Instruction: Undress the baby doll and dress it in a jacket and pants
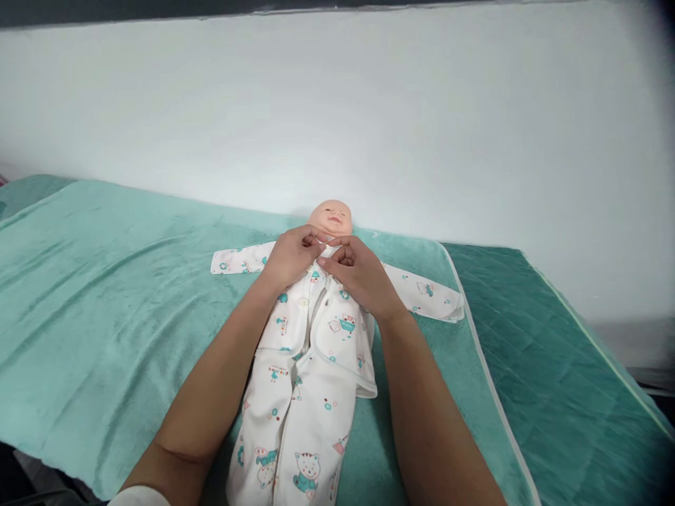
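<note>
A baby doll (333, 216) lies on its back, dressed in a white printed jacket (342, 330) and matching pants (316, 422). My left hand (296, 256) pinches one edge of the jacket's front just below the doll's neck. Opposite it, my right hand (358, 270) pinches the other edge, and the fingertips of both hands nearly meet. Lower down, the jacket's front hangs apart, with a pale button (303, 302) showing on the left flap. Both sleeves lie stretched out sideways. The fastening at the collar is mostly hidden by my fingers.
A light green blanket (131, 295) lies under the doll, with creases on the left. To the right a darker green quilted pad (527, 337) covers the surface. A white wall (369, 105) rises right behind the doll's head.
</note>
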The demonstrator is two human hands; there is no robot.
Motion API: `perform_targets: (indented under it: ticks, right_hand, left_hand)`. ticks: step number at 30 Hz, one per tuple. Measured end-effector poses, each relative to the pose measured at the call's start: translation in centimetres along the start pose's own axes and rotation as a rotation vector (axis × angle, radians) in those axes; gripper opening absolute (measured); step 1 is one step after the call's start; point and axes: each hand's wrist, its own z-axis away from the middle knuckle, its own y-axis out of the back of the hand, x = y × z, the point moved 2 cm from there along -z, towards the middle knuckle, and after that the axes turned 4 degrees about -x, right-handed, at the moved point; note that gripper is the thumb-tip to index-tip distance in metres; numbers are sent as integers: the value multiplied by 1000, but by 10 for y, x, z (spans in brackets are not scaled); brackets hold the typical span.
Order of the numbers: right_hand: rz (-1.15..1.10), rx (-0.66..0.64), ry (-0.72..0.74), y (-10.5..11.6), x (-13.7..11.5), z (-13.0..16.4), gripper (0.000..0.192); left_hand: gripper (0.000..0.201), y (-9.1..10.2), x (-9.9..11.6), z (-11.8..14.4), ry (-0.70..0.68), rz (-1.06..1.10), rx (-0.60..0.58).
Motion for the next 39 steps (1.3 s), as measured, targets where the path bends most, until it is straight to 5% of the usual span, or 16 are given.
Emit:
perform_targets:
  ticks: [7,21,31,39]
  right_hand:
    - [52,244,35,2,4,-2,21]
    - [124,303,67,0,6,-2,24]
    - [195,254,47,-5,-2,13,28]
    - [416,460,227,-31,-16,63,23]
  left_hand:
    - [18,2,-1,0,-40,-108,0]
    - [27,3,1,0,-131,-363,31]
    - [19,5,-1,21,-120,-160,157]
    - [13,6,3,60,-138,-75,154]
